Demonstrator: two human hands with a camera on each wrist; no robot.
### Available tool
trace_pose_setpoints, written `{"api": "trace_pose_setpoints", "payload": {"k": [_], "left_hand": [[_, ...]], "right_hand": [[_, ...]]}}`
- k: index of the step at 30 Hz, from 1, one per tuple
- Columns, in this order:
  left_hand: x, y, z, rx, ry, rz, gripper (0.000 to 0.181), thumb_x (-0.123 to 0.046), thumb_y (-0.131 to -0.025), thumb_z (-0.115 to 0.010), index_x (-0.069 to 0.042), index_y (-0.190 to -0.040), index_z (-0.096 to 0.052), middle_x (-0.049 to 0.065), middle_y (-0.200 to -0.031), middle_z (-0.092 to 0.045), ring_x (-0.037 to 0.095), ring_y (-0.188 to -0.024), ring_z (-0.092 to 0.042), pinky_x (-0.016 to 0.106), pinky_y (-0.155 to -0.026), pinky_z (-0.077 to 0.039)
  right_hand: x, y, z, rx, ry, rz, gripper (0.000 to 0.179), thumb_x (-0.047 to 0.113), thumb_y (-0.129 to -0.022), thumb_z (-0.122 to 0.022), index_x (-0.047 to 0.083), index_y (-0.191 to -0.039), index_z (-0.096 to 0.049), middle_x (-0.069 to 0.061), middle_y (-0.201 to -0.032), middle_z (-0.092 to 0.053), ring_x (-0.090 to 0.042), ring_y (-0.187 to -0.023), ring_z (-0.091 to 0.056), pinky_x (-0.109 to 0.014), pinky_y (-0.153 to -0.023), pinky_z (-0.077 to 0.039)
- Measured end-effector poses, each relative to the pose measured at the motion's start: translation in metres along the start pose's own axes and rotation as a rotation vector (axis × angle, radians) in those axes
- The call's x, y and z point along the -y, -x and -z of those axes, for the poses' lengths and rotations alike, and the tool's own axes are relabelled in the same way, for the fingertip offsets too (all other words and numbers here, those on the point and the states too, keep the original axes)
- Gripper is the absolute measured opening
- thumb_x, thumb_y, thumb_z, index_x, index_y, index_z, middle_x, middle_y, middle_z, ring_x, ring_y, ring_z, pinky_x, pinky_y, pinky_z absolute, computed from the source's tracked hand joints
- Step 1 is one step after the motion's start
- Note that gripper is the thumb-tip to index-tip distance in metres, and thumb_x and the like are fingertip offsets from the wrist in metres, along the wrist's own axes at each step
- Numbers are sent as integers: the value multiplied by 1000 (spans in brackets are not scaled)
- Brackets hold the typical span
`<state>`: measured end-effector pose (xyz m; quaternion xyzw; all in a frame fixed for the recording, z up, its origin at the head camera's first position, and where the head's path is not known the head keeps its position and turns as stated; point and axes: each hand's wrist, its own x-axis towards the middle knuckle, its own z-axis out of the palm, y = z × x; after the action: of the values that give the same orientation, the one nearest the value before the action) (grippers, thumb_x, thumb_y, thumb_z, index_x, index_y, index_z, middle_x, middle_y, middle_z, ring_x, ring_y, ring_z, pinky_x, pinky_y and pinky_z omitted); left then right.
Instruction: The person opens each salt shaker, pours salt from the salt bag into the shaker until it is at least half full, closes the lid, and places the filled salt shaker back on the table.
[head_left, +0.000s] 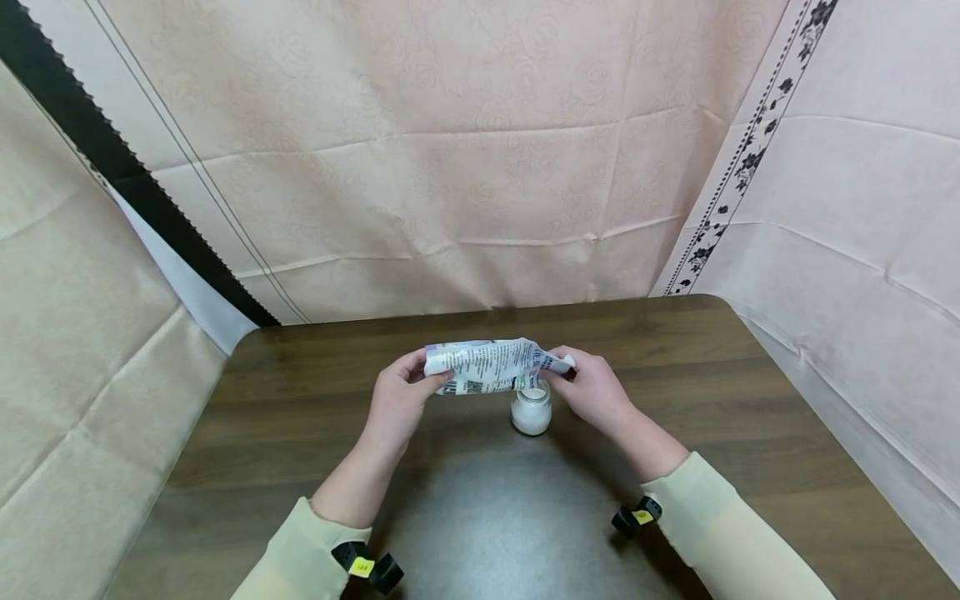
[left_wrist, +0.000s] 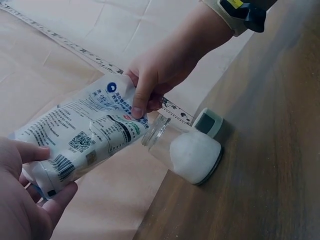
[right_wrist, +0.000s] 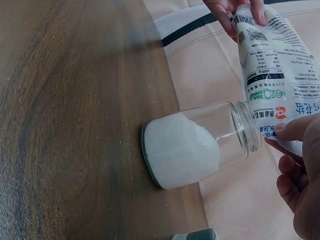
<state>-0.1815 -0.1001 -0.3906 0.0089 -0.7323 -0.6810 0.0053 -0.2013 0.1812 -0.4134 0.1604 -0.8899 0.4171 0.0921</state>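
Note:
A white printed salt bag [head_left: 483, 367] is held level over a small glass jar [head_left: 531, 417]. My left hand [head_left: 399, 398] grips the bag's bottom end, thumb on the near face. At the other end my right hand [head_left: 592, 390] pinches the gathered corner beside the jar's mouth. In the right wrist view the bag's corner meets the jar's threaded neck [right_wrist: 245, 127], and a thin white stream runs inside. White salt [right_wrist: 177, 150] fills much of the upright jar, heaped higher on one side. The bag's opening is hidden behind my right fingers.
A grey-green and white lid [left_wrist: 209, 123] lies on the wooden table [head_left: 465, 500] close to the jar. White specks dot the tabletop around it. Pale patterned cloth [head_left: 450, 167] hangs behind the table's back edge and at both sides.

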Motion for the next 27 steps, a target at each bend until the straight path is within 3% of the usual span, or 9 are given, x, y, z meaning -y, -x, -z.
{"api": "trace_pose_setpoints", "payload": {"k": [17,27], "left_hand": [[0,-1,-2,21,27,-1,36,-10,-88,-75,-11,-124,-68,6,-119,-69,23,-105,-65,32,-88,-54],[-3,-1,-4,35,31,-7,38,-10,-88,-75,-9,-125,-68,8,-119,-69,23,-104,-66,29,-86,-54]], "right_hand": [[-3,2,-2,9,-25,-23,13,11,-90,-74,12,-103,-70,0,-92,-70,-19,-75,-56,-36,-67,-49],[-5,3,-4,1,-6,-2,10,13,-90,-74,12,-99,-69,1,-88,-69,-17,-74,-56,-35,-66,-49]]}}
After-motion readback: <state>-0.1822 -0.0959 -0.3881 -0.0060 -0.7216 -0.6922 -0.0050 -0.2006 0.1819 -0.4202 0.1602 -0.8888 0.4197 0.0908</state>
